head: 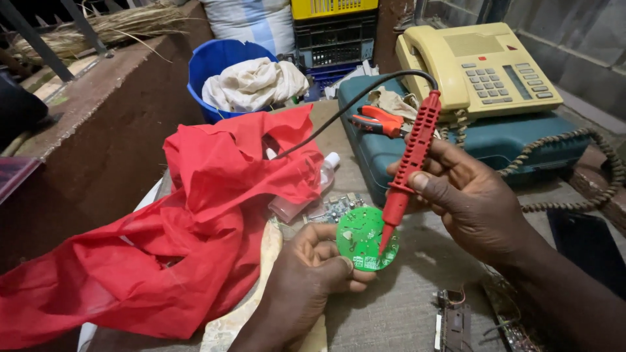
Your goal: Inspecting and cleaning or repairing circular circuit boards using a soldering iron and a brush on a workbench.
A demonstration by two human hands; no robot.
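We are probing a round green circuit board (360, 240) with a red test probe (409, 166). Our left hand (313, 270) is curled shut around the board's lower left edge, thumb on top and fingers under it, holding it tilted just above the grey table (404, 306). Our right hand (473, 195) is closed on the probe's shaft in a pen-like grip, and the probe tip is touching the board's right side, near its lower rim. A black lead (352, 107) is running from the probe's top off to the left over a red cloth (195, 228).

As we judge it, the testing is under way: the board is picked up and one point is being contacted. We are seeing only this one probe in use; no second probe or meter is showing, so we cannot tell how many points are checked or left.

Behind the board, another small circuit board (336, 207) and a clear bottle (306, 192) are lying by the cloth. A teal case (508, 140) is carrying a yellow desk phone (479, 65) and orange pliers (378, 120).
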